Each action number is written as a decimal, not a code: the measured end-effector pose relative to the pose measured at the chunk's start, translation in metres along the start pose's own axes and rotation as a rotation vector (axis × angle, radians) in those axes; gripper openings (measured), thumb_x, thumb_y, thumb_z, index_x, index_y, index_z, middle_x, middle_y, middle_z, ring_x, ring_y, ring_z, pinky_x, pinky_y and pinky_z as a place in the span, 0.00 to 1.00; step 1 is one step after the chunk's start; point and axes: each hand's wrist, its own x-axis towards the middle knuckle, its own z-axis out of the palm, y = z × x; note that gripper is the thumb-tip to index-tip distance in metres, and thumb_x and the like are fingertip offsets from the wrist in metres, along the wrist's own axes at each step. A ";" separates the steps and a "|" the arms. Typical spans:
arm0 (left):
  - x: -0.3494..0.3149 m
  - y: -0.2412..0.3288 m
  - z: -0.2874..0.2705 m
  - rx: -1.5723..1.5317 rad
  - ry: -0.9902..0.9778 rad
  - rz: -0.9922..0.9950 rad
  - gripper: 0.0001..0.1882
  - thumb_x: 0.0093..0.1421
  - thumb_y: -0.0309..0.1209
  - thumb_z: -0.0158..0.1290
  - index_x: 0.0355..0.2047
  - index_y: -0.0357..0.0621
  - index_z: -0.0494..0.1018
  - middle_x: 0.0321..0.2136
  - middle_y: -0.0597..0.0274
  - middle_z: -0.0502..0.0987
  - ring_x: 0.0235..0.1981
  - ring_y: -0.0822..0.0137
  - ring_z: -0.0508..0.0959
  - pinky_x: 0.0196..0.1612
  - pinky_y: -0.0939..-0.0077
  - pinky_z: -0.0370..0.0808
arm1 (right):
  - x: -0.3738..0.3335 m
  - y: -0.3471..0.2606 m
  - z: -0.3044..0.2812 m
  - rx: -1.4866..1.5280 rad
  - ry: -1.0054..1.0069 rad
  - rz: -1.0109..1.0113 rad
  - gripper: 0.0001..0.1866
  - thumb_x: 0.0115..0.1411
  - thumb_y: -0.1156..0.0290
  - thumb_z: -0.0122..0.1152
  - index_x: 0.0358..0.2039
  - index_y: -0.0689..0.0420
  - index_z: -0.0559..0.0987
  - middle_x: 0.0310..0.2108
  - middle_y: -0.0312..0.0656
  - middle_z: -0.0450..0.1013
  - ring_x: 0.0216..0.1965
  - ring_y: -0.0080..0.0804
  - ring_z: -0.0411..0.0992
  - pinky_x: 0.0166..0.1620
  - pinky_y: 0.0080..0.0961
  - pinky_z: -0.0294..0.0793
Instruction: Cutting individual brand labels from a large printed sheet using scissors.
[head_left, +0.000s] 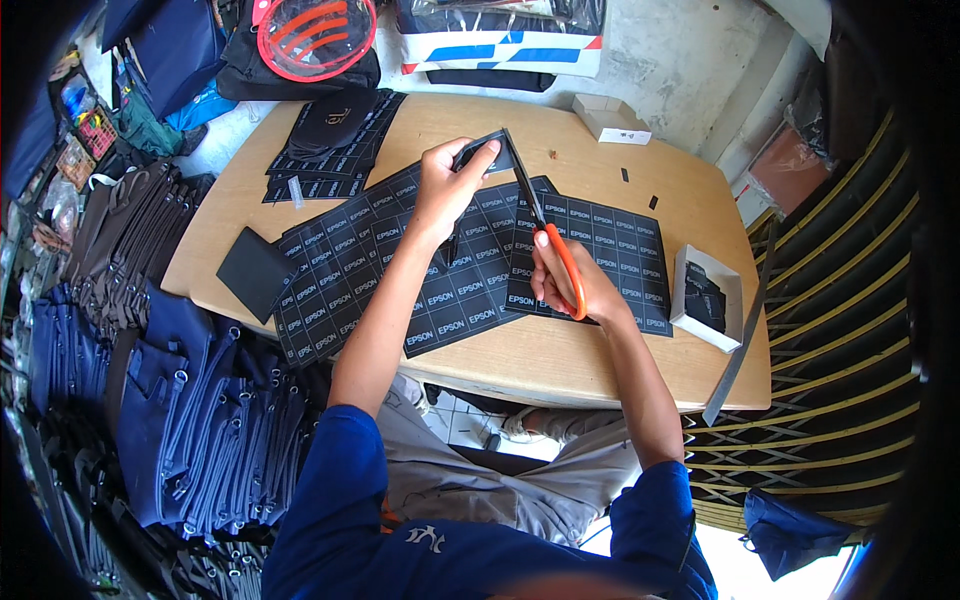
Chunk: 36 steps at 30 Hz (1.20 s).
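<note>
- Scissors (545, 225) are gripped shut-fisted by right hand (570, 285), orange handles inside.
- Black strip (487, 155) is pinched by left hand (445, 185), just above blades.
- Printed sheets (400, 270) are spread beneath both grips.

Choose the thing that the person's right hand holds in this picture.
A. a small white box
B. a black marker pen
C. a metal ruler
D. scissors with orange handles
D: the right hand grips the scissors by their orange handles, with the blades pointing up toward the black strip that the left hand holds above the printed black sheets.
</note>
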 end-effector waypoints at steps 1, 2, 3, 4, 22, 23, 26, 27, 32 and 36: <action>0.000 0.000 0.000 -0.002 0.004 -0.004 0.13 0.58 0.36 0.57 0.23 0.38 0.74 0.16 0.73 0.69 0.17 0.84 0.64 0.19 0.87 0.58 | 0.000 0.000 0.000 0.000 0.000 0.000 0.32 0.63 0.37 0.34 0.19 0.56 0.63 0.10 0.40 0.65 0.06 0.20 0.60 0.09 0.16 0.58; 0.000 0.000 0.000 -0.003 0.004 -0.004 0.13 0.58 0.36 0.57 0.23 0.38 0.74 0.16 0.73 0.69 0.17 0.84 0.64 0.19 0.87 0.58 | 0.000 0.000 0.000 -0.007 0.001 -0.002 0.32 0.62 0.37 0.34 0.19 0.56 0.63 0.10 0.40 0.65 0.06 0.20 0.60 0.09 0.16 0.57; 0.000 0.000 0.000 -0.001 0.005 -0.007 0.13 0.58 0.36 0.57 0.23 0.38 0.74 0.16 0.73 0.69 0.17 0.84 0.64 0.19 0.87 0.58 | 0.000 0.001 0.000 -0.013 0.002 -0.004 0.32 0.62 0.37 0.34 0.19 0.56 0.63 0.10 0.40 0.65 0.06 0.20 0.60 0.09 0.16 0.57; 0.001 0.000 0.000 0.000 0.006 -0.009 0.13 0.57 0.36 0.57 0.23 0.38 0.74 0.16 0.73 0.69 0.17 0.84 0.64 0.19 0.87 0.58 | 0.000 0.001 -0.001 -0.014 0.002 -0.004 0.32 0.62 0.37 0.34 0.19 0.56 0.63 0.10 0.40 0.65 0.06 0.20 0.60 0.09 0.16 0.57; -0.001 0.003 -0.001 0.021 -0.010 -0.021 0.11 0.59 0.34 0.56 0.23 0.40 0.74 0.16 0.77 0.65 0.16 0.85 0.61 0.18 0.89 0.55 | -0.004 -0.005 0.001 -0.035 0.002 0.028 0.32 0.63 0.39 0.35 0.17 0.56 0.62 0.09 0.42 0.65 0.05 0.21 0.60 0.08 0.18 0.57; -0.001 0.004 -0.001 0.021 -0.011 -0.021 0.11 0.59 0.34 0.56 0.23 0.40 0.74 0.16 0.77 0.65 0.16 0.85 0.61 0.18 0.89 0.55 | -0.004 -0.005 0.000 -0.020 0.011 0.034 0.33 0.63 0.40 0.38 0.16 0.59 0.65 0.09 0.41 0.65 0.05 0.22 0.61 0.08 0.18 0.59; -0.001 0.004 0.001 0.023 -0.019 -0.018 0.12 0.59 0.34 0.56 0.23 0.40 0.73 0.16 0.77 0.65 0.16 0.85 0.61 0.18 0.89 0.55 | -0.002 -0.003 -0.002 0.040 0.031 0.043 0.34 0.62 0.40 0.39 0.17 0.60 0.66 0.09 0.40 0.65 0.06 0.22 0.62 0.09 0.18 0.60; -0.001 0.004 0.001 0.024 -0.012 -0.013 0.12 0.59 0.34 0.56 0.23 0.41 0.73 0.16 0.77 0.65 0.16 0.85 0.61 0.18 0.89 0.55 | -0.002 -0.001 -0.002 0.083 0.041 0.047 0.33 0.62 0.39 0.38 0.17 0.59 0.65 0.10 0.40 0.65 0.06 0.21 0.62 0.08 0.18 0.60; 0.000 0.001 0.000 0.043 -0.005 0.004 0.12 0.59 0.35 0.56 0.23 0.41 0.73 0.16 0.76 0.65 0.16 0.85 0.61 0.18 0.88 0.55 | 0.001 0.004 -0.001 0.126 0.019 -0.008 0.33 0.62 0.37 0.35 0.19 0.57 0.62 0.11 0.36 0.61 0.07 0.19 0.59 0.09 0.17 0.58; 0.000 0.001 0.000 0.076 -0.021 0.019 0.12 0.60 0.36 0.54 0.25 0.40 0.73 0.16 0.75 0.67 0.16 0.84 0.62 0.19 0.88 0.57 | 0.002 0.010 0.000 0.212 -0.055 -0.010 0.33 0.61 0.36 0.36 0.24 0.58 0.63 0.16 0.32 0.60 0.11 0.17 0.56 0.13 0.16 0.55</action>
